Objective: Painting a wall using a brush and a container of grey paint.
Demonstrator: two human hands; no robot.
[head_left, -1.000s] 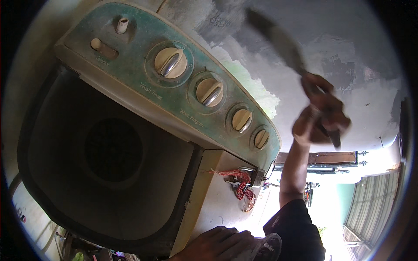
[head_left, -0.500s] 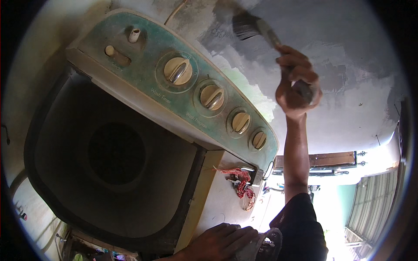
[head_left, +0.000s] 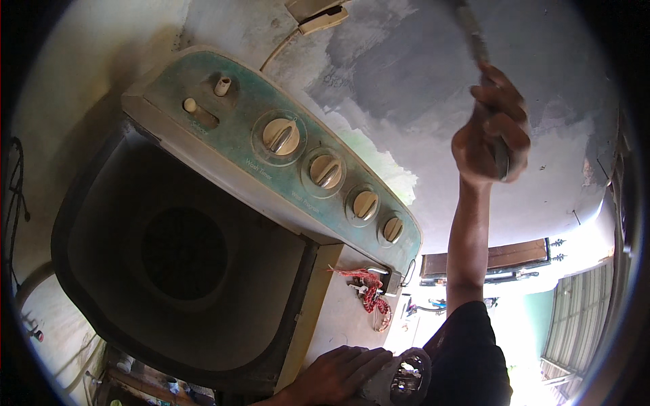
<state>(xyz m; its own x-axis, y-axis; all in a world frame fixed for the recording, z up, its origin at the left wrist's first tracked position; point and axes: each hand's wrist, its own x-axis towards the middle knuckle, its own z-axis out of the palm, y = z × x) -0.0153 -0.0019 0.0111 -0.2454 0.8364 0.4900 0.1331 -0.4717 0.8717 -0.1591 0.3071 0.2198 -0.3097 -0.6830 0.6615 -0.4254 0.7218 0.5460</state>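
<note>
My right hand [head_left: 493, 132] is raised high against the wall, fingers closed round the handle of a paintbrush [head_left: 477, 46]. The bristles are blurred and partly cut off by the top edge. Grey paint [head_left: 413, 54] covers the wall around the brush in uneven patches. Low in the picture, my left hand [head_left: 338, 373] curls over the side of a paint-smeared container [head_left: 410, 376], whose round mouth shows a shiny wet inside. Its fingertips lie against the container and its thumb is hidden.
A washing machine [head_left: 196, 128] with its tub [head_left: 183, 254] uncovered stands against the wall. A padlock with keys and red cord [head_left: 371, 296] lies on its top. Above its panel hangs a broken beige box [head_left: 321, 19] with a cable. Bright daylight and a corrugated sheet [head_left: 575, 321] are at right.
My right hand and the brush have moved up and to the right along the wall, and the brush now points more steeply upward. My left hand still holds the container.
</note>
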